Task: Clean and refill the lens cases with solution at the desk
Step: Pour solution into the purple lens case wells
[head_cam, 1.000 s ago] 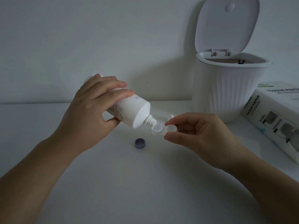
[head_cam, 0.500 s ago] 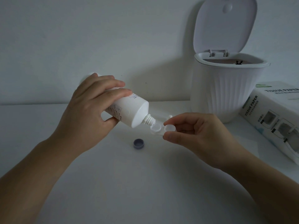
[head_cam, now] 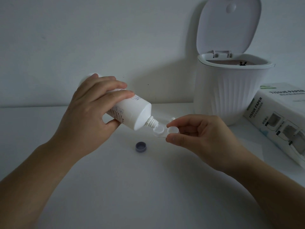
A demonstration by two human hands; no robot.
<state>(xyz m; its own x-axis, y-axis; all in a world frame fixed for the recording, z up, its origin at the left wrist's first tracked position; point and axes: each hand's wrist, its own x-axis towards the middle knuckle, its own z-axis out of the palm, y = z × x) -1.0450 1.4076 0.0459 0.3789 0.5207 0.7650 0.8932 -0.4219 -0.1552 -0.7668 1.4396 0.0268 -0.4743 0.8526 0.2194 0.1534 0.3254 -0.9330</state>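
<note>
My left hand grips a white solution bottle, tilted with its uncapped nozzle pointing down and right. The nozzle tip sits just over the left well of a small translucent white lens case. My right hand pinches the case's right end between thumb and forefinger, holding it above the desk. A purple bottle cap lies open side up on the white desk, below the bottle. I cannot tell if liquid is flowing.
A white ribbed bin with its lid flipped up stands at the back right, by the wall. A white tissue paper box lies at the right edge. A small white part shows behind the case.
Almost nothing has moved. The bottle and the case keep the same pose, the nozzle staying over the left well; the view shifted slightly.
</note>
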